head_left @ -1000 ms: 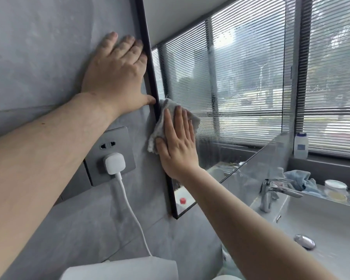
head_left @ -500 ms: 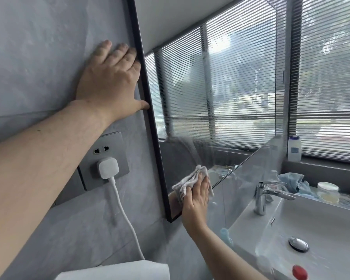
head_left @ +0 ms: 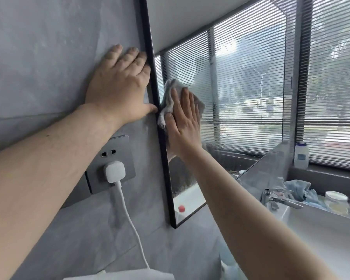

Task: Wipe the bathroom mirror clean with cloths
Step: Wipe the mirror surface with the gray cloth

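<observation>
Mirror (head_left: 240,87) in a black frame hangs on a grey wall (head_left: 38,57), reflecting slatted blinds (head_left: 335,77). The left hand (head_left: 119,85) lies flat on the wall against the frame; the right hand (head_left: 183,122), fingers straight, presses a grey cloth (head_left: 168,91) onto the glass beside that edge. White basin (head_left: 321,229) and tap (head_left: 279,197) stand below right.

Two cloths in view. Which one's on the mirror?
The grey cloth, pressed flat under the right hand; the blue cloth lies crumpled by the faucet.
</observation>
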